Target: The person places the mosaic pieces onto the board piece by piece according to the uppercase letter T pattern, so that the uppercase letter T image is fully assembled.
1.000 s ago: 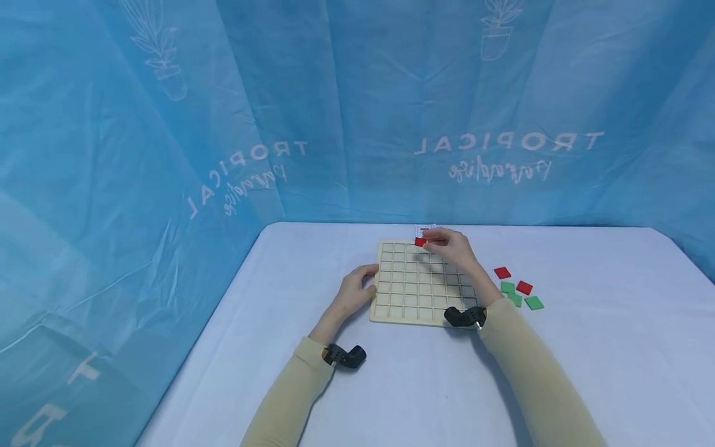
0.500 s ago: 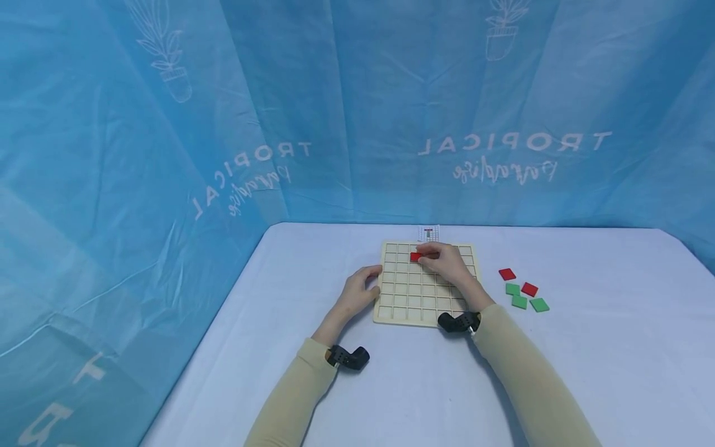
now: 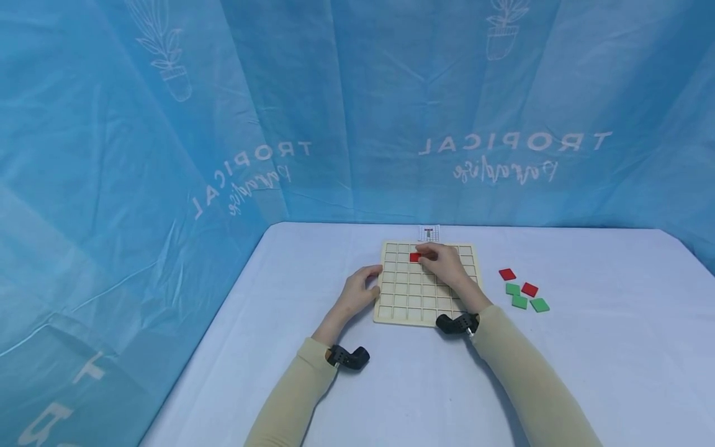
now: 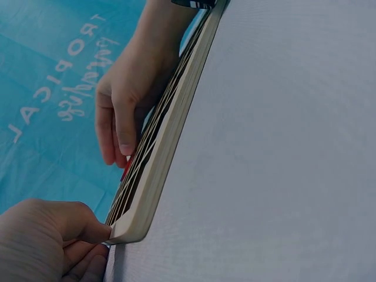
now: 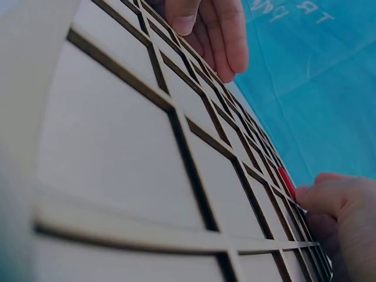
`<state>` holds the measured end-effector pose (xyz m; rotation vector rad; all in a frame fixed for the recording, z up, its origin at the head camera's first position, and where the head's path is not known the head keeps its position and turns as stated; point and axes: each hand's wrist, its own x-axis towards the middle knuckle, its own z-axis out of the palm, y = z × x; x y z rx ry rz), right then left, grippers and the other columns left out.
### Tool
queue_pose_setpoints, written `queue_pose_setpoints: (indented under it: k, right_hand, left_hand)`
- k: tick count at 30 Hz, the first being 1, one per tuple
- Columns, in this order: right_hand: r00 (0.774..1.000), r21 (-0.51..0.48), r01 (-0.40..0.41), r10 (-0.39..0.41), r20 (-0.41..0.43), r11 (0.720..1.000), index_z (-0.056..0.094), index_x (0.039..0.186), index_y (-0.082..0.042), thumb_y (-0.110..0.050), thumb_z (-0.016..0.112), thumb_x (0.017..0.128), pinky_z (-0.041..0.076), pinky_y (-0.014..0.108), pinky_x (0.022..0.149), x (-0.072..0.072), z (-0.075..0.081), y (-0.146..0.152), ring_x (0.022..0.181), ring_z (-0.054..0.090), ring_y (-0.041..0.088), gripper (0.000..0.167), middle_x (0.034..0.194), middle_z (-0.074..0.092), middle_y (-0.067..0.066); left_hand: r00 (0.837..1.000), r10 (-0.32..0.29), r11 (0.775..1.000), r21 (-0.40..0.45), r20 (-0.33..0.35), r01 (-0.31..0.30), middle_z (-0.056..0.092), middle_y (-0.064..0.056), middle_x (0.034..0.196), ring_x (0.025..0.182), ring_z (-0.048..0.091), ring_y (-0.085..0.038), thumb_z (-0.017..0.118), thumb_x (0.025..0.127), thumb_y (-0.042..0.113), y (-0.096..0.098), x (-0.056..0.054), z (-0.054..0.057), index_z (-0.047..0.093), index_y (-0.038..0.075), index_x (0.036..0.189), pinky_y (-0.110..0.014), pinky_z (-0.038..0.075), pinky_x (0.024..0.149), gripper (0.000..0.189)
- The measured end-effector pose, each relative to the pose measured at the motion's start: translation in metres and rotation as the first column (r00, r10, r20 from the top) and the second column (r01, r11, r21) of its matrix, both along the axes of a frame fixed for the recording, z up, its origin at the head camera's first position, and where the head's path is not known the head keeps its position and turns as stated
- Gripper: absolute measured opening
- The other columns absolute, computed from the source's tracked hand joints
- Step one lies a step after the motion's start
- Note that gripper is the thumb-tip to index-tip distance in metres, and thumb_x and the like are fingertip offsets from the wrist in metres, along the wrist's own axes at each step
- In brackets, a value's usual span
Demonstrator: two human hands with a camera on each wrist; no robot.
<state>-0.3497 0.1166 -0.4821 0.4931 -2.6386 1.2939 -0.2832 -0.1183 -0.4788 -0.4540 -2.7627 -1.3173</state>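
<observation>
A pale wooden grid board (image 3: 400, 293) lies on the table. My right hand (image 3: 444, 264) is over its upper part, thumb and fingertips pinching one edge of a flat red square tile (image 3: 415, 257). The tile is right at a cell in the second row from the far side. In the right wrist view the red tile (image 5: 286, 182) shows edge-on at the thumb tip. My left hand (image 3: 357, 290) holds the board's left edge; in the left wrist view its thumb and curled fingers meet the board's corner (image 4: 130, 230). Part of the grid is hidden under the right hand.
Right of the board lie two red tiles, one farther back (image 3: 507, 274), and several green tiles, one at the near right (image 3: 539, 305). A small printed card (image 3: 429, 233) lies behind the board. A blue printed curtain (image 3: 357, 112) encloses the white table (image 3: 402, 385) behind and left.
My right hand has come toward me from the board's far edge, lowering the red tile to a second-row cell. Over the last half second it barely moves. My left hand stays at the edge.
</observation>
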Motion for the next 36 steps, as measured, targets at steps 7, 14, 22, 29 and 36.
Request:
queue_pose_setpoints:
  k: [7, 14, 22, 29, 36]
  right_hand:
    - [0.999, -0.052, 0.022, -0.019, 0.044, 0.998, 0.065, 0.119, -0.006, -0.013, 0.064, 0.090, 0.051, 0.039, 0.087, 0.004, 0.006, 0.000, 0.101, 0.061, 0.025, 0.030, 0.113, 0.065, 0.010]
    - [0.999, -0.214, 0.042, -0.038, 0.021, 0.976, 0.060, 0.125, -0.005, -0.021, 0.064, 0.091, 0.051, 0.038, 0.089, 0.020, 0.047, 0.024, 0.106, 0.059, 0.027, 0.038, 0.119, 0.062, 0.014]
    - [0.986, -0.210, 0.154, -0.163, -0.024, 0.965, 0.058, 0.130, -0.014, -0.037, 0.063, 0.089, 0.050, 0.019, 0.087, 0.048, 0.052, 0.114, 0.108, 0.058, 0.018, 0.047, 0.123, 0.061, 0.009]
    - [0.962, -0.131, 0.274, -0.272, 0.038, 0.953, 0.054, 0.132, -0.009, -0.036, 0.062, 0.090, 0.048, 0.015, 0.086, 0.092, 0.052, 0.170, 0.110, 0.057, 0.018, 0.051, 0.125, 0.057, 0.012]
    - [0.950, -0.079, 0.304, -0.295, 0.102, 0.949, 0.053, 0.133, -0.006, -0.042, 0.059, 0.090, 0.044, 0.008, 0.084, 0.105, 0.036, 0.192, 0.097, 0.050, -0.010, 0.055, 0.124, 0.057, 0.013]
  left_hand:
    - [1.000, -0.004, 1.000, 0.004, 0.002, 0.004, 0.052, -0.011, 0.133, 0.124, 0.046, -0.022, 0.056, 0.084, 0.002, 0.000, 0.001, -0.002, 0.049, 0.000, 0.134, -0.030, 0.036, 0.106, 0.051]
    - [1.000, -0.007, 1.000, -0.002, -0.005, 0.007, 0.051, -0.010, 0.133, 0.124, 0.046, -0.021, 0.056, 0.084, 0.003, 0.003, 0.000, -0.003, 0.048, 0.001, 0.134, -0.028, 0.037, 0.105, 0.051]
    - [1.000, -0.013, 1.000, -0.008, 0.005, 0.013, 0.051, -0.010, 0.133, 0.124, 0.046, -0.021, 0.057, 0.085, 0.002, 0.006, 0.001, -0.002, 0.048, 0.001, 0.135, -0.028, 0.036, 0.106, 0.051]
    - [1.000, -0.011, 1.000, -0.014, 0.010, 0.011, 0.051, -0.011, 0.133, 0.125, 0.046, -0.021, 0.056, 0.085, 0.002, 0.003, 0.001, -0.002, 0.048, 0.001, 0.134, -0.028, 0.036, 0.106, 0.050]
    - [1.000, -0.016, 1.000, -0.007, -0.001, 0.016, 0.051, -0.011, 0.133, 0.125, 0.046, -0.021, 0.057, 0.085, 0.001, -0.001, -0.003, 0.000, 0.048, 0.001, 0.134, -0.027, 0.036, 0.105, 0.050]
